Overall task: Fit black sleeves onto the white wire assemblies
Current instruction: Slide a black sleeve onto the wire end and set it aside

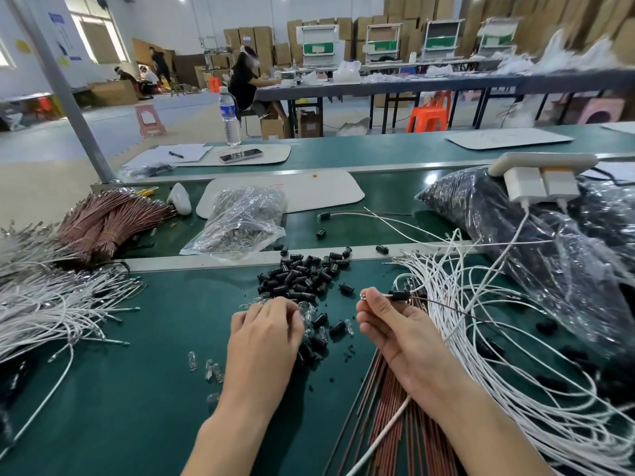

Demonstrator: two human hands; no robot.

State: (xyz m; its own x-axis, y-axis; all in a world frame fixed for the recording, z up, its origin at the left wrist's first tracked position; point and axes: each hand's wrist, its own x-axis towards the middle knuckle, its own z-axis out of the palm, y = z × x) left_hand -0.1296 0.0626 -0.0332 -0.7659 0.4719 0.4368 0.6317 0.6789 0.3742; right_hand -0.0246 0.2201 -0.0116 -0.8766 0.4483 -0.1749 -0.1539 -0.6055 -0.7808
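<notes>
Head view: the black sleeve [400,295] sits threaded on the thin wire [443,305] that your right hand [388,326] pinches near its tip, just right of the loose sleeve pile [302,273] on the table [165,338]. Both look light, the sleeve probably slick and the wire limp, so grip close beside the sleeve. Your left hand [263,334] curls fingertips-down into the pile; I cannot tell whether it pinches anything.

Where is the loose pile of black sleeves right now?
In the head view, the pile of black sleeves lies on the green mat mid-table, just beyond the left hand and left of the white wires.
</notes>
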